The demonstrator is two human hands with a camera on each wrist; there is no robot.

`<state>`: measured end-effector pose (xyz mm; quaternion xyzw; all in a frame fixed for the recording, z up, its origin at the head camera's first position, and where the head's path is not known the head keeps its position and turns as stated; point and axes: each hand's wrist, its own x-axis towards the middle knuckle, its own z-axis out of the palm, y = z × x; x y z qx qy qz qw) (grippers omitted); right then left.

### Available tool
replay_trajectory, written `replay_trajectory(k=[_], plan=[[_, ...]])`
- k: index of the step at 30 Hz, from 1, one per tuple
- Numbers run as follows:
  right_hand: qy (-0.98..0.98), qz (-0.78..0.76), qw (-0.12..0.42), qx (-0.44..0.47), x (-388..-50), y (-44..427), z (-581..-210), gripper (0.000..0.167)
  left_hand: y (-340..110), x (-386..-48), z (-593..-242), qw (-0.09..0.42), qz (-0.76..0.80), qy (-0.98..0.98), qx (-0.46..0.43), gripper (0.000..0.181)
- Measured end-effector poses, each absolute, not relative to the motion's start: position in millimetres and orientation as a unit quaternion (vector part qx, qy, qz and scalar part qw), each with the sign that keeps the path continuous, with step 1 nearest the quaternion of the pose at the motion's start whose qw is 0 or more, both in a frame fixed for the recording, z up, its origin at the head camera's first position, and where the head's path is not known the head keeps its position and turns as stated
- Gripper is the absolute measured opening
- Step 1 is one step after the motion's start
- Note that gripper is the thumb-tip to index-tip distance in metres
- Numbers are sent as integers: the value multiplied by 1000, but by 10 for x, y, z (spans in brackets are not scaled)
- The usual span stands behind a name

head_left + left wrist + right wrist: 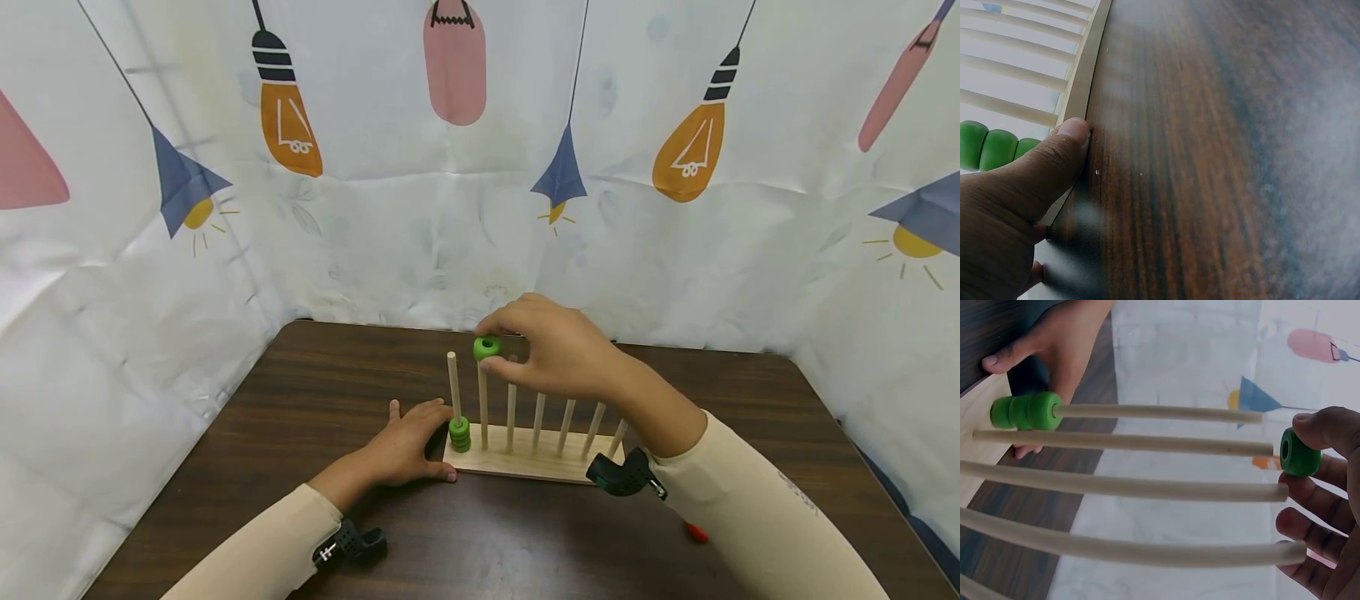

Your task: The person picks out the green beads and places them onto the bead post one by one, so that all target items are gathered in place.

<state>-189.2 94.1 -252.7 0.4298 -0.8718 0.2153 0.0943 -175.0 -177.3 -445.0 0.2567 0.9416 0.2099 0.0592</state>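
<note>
A wooden peg rack (525,467), a pale base with a row of upright pegs, stands on the dark table. Three green beads (1025,411) are stacked at the bottom of its leftmost peg. My left hand (405,446) grips the left end of the base, its thumb (1054,159) along the front edge and its fingers on the far side. Between thumb and fingers, my right hand (562,350) pinches another green bead (487,347) at the top of the second peg. In the right wrist view this bead (1300,453) is just off the peg's tip, its hole facing the peg.
The wood-grain table (337,358) backs onto a white curtain (375,233) printed with lamps. A small red object (696,532) lies partly hidden beside my right sleeve. The pegs further right (566,425) carry no beads and stand below my right hand and wrist.
</note>
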Motion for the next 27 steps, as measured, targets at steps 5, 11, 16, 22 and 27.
replay_trajectory(k=[5, 11, 16, 22, 27], plan=[[-869, 212, 89, 438, -1897, 841, -2518, 31, -1780, -1750, -4452, 61, 212, 941, 256, 88], [-865, 214, 95, 443, -1922, 744, -2529, 31, -1777, -1747, -4446, 65, 212, 941, 255, 88], [-866, 213, 91, 442, -1937, 698, -2543, 31, -1778, -1750, -4448, 68, 214, 940, 255, 89], [-869, 214, 84, 439, -1955, 625, -2560, 31, -1784, -1762, -4456, 68, 213, 940, 257, 91], [-872, 208, 75, 436, -1960, 569, -2558, 32, -1783, -1763, -4454, 70, 214, 940, 257, 90]])
